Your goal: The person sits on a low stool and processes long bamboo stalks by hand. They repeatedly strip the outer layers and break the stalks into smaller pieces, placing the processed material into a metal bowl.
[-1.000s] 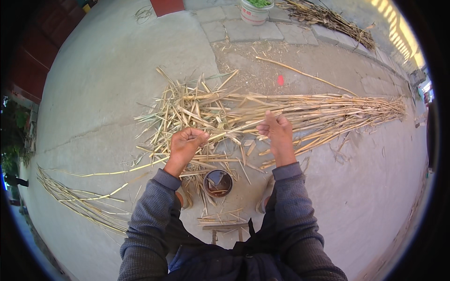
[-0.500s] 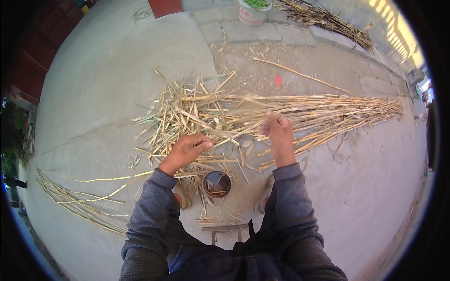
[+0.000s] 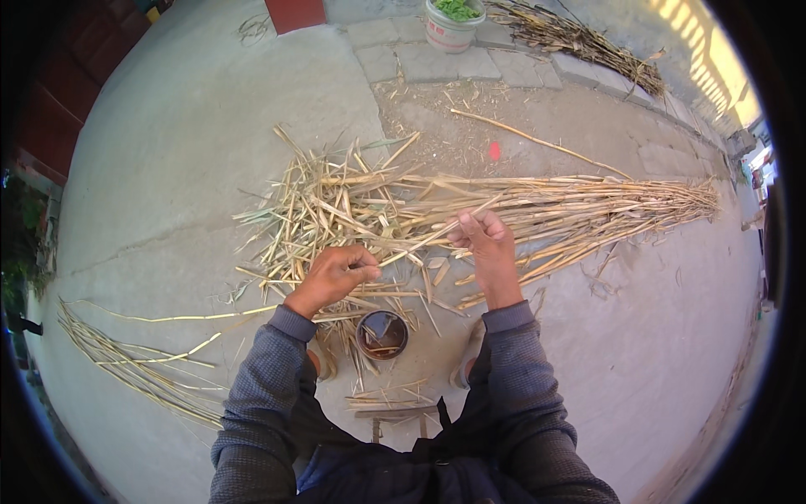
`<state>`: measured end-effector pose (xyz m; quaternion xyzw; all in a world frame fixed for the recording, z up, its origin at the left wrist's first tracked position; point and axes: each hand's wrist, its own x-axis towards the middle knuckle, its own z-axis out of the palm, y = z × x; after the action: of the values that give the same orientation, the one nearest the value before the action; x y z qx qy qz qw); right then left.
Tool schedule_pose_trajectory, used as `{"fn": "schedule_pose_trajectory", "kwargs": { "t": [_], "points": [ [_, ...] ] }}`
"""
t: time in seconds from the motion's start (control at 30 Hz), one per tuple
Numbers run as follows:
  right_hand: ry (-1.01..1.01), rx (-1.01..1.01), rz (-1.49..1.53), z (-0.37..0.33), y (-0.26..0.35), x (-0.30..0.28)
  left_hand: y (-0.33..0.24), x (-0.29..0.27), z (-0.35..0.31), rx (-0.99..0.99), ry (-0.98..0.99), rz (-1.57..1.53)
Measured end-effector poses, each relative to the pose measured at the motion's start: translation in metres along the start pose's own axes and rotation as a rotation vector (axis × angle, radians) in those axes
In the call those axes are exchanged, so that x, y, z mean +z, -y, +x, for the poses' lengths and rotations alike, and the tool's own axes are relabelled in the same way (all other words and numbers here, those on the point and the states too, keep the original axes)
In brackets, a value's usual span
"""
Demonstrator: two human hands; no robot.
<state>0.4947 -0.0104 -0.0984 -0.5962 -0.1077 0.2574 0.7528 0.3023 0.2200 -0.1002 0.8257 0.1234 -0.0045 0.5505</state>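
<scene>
A single pale reed stalk [image 3: 437, 231] is being held up off the ground between both hands, slanting from lower left to upper right; its lower end is pinched in the left hand [image 3: 336, 273], whose fingers are curled tight round it, while further up it is gripped by the right hand [image 3: 483, 239], fingers bent and closed on the stem; the two hands are kept near each other, just above a scattered heap of split stalks and husks [image 3: 336, 202] spread on the concrete ground [image 3: 168, 151]; to the right of that heap a long bundle of reeds [image 3: 604, 202] is laid out flat, its tips pointing toward the right rim of the view; a small round tin [image 3: 383, 334] is seen on the ground between the person's knees, just below the hands, with short straw scraps lying across it; a thinner sheaf of stalks [image 3: 134, 365] is left well apart at the lower left; at the top a white pot with green plants [image 3: 453, 21] is stood on the paving, and beside it another pile of dry stems [image 3: 579, 42] is stretched along the kerb.
</scene>
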Motion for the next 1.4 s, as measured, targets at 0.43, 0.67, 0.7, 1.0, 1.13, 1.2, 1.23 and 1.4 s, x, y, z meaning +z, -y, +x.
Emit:
{"fn": "schedule_pose_trajectory", "kwargs": {
  "t": [0.43, 0.67, 0.7, 1.0, 1.13, 1.2, 1.23, 1.4],
  "points": [
    [-0.303, -0.066, -0.088, 0.000, 0.016, -0.012, -0.006, 0.008, -0.004, 0.090, -0.009, 0.171],
    [-0.494, -0.139, -0.012, 0.015, 0.036, -0.068, -0.014, 0.011, -0.019, 0.100, -0.022, 0.300],
    [-0.514, -0.169, 0.023, 0.018, 0.038, -0.077, -0.012, 0.008, -0.020, 0.093, -0.018, 0.311],
    [0.007, 0.167, -0.242, 0.015, 0.004, -0.030, -0.005, -0.011, -0.026, 0.230, -0.137, 0.390],
    [0.277, 0.116, 0.070, 0.000, -0.004, 0.009, -0.004, -0.021, -0.028, 0.141, -0.129, 0.428],
    [0.270, 0.095, 0.166, -0.002, -0.004, 0.019, -0.003, -0.023, -0.028, 0.175, -0.116, 0.415],
    [0.232, 0.090, 0.171, -0.002, -0.005, 0.022, -0.002, -0.023, -0.028, 0.163, -0.098, 0.412],
    [0.089, 0.039, 0.073, -0.002, -0.015, 0.028, 0.001, -0.021, -0.026, 0.195, -0.106, 0.422]
  ]
}}
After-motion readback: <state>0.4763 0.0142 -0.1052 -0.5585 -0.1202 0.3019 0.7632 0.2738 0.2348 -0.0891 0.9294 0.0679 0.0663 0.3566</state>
